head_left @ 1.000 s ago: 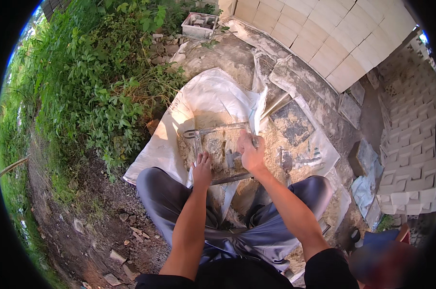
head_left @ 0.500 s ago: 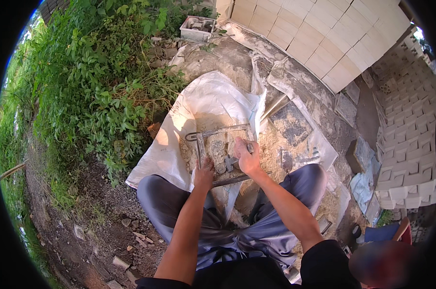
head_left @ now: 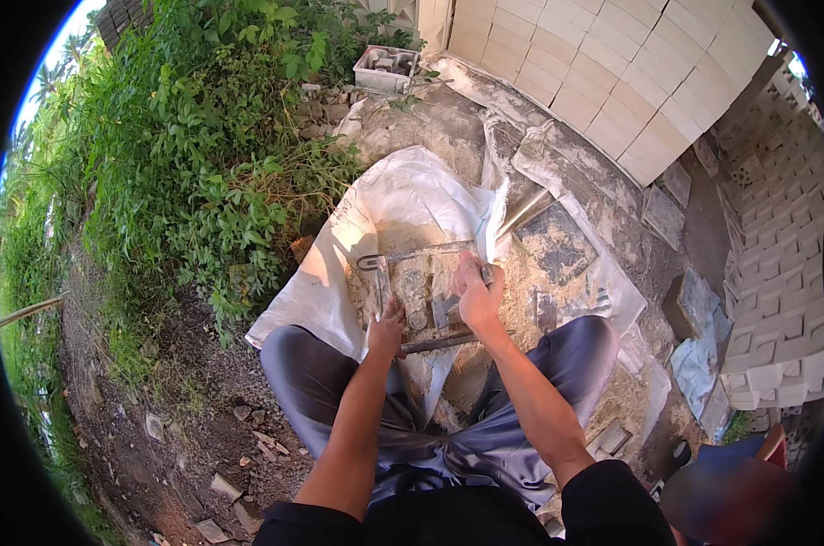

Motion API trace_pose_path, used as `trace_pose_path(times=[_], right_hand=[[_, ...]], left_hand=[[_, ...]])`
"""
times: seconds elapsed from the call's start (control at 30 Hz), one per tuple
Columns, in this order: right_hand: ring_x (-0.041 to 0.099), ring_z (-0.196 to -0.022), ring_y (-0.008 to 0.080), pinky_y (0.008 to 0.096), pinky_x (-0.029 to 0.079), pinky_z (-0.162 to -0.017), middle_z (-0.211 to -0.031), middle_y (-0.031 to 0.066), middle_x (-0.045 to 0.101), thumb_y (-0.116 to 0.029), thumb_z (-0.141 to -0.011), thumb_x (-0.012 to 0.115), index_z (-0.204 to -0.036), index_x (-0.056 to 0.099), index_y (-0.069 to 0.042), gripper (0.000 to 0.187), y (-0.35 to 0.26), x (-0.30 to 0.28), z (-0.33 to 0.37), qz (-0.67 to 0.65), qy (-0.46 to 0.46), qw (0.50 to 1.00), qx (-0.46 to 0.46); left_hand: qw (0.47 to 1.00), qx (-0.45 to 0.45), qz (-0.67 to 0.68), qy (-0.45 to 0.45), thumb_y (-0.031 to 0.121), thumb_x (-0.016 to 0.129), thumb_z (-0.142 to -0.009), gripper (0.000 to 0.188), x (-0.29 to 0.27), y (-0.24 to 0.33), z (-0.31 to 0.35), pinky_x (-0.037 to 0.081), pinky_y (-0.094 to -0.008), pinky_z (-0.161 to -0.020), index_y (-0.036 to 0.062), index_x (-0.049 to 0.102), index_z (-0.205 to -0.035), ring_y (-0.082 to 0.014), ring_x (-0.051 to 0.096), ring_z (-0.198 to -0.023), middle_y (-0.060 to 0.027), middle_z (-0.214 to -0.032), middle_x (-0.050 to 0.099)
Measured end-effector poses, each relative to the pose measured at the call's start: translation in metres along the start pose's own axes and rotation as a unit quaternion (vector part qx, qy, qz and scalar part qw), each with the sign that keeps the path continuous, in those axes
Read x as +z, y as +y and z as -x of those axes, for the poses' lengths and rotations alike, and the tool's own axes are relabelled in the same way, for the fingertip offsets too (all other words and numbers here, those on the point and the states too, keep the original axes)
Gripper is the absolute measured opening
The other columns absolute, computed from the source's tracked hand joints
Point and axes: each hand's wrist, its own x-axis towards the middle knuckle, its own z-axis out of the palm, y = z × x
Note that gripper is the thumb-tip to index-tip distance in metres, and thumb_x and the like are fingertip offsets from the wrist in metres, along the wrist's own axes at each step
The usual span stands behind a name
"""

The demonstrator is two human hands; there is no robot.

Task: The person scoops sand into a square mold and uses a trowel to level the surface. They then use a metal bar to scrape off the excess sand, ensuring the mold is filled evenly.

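A metal frame (head_left: 430, 250) with a loop at its far left corner lies on sandy material over a white woven sack (head_left: 412, 182), between my bent legs. My left hand (head_left: 388, 329) is closed around the near end of the frame's left bar. Inside the frame, my right hand (head_left: 477, 293) grips a hammer; the handle end (head_left: 488, 273) sticks out past my fist. The hammer's head (head_left: 444, 309) is smeared by motion to the left of that hand. A round grey piece (head_left: 417, 318) shows in the sand between my hands.
Pale blocks (head_left: 603, 82) are stacked at the far right, with more patterned blocks (head_left: 776, 273) beside them. Leafy plants (head_left: 212, 173) grow on the left. A white crate (head_left: 384, 69) stands at the back. Near the lower right is a person (head_left: 726, 491), partly blurred.
My right hand and the hammer have shifted slightly, and the hammer's head now looks blurred. My left hand stays at the frame. The whole view has moved a little.
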Motion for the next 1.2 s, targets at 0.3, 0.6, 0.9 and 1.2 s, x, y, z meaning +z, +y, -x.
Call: trace_pose_path(times=[0.3, 0.6, 0.9, 1.2], right_hand=[[0.026, -0.041, 0.0072, 0.0257, 0.021, -0.04, -0.047, -0.0043, 0.03, -0.016, -0.092, 0.05, -0.056, 0.038, -0.009, 0.039, 0.062, -0.03, 0.015, 0.043, -0.047, 0.998, 0.01], [0.025, -0.04, 0.0073, 0.0263, 0.02, -0.04, -0.047, -0.0041, 0.03, -0.014, -0.09, 0.052, -0.056, 0.037, -0.009, 0.037, -0.03, -0.009, 0.018, -0.084, 0.038, 0.996, 0.006], [0.028, -0.041, 0.005, 0.0247, 0.021, -0.038, -0.049, -0.0053, 0.032, -0.017, -0.091, 0.05, -0.057, 0.038, -0.01, 0.037, -0.023, 0.001, 0.011, -0.087, 0.068, 0.994, 0.023], [0.025, -0.042, 0.0053, 0.0244, 0.018, -0.041, -0.05, -0.0054, 0.03, -0.019, -0.092, 0.051, -0.057, 0.035, -0.009, 0.039, 0.027, -0.014, 0.022, -0.045, 0.018, 0.998, 0.047]], left_hand=[[0.999, 0.016, -0.001, 0.044, 0.041, 0.084, -0.045, 0.1, 0.007, 0.006, -0.004, 0.03, -0.0522, -0.103, 0.0153, 0.043, -0.132, -0.0246, 0.009, -0.139, 0.0032, -0.147, 0.024], [0.997, 0.03, 0.02, 0.062, 0.037, 0.085, -0.044, 0.105, 0.004, -0.001, -0.006, 0.025, -0.0545, -0.105, 0.0133, 0.038, -0.134, -0.0254, 0.013, -0.138, -0.0021, -0.144, 0.03], [0.994, 0.054, -0.019, 0.095, 0.048, 0.083, -0.04, 0.128, 0.002, -0.009, -0.004, 0.008, -0.0547, -0.11, 0.0093, 0.017, -0.142, -0.0187, 0.015, -0.138, -0.0033, -0.149, 0.019], [0.995, 0.043, -0.078, 0.036, 0.052, 0.083, -0.038, 0.13, -0.006, 0.001, -0.015, 0.002, -0.0517, -0.111, 0.0079, 0.018, -0.142, -0.0178, 0.017, -0.137, -0.0029, -0.148, 0.022]])
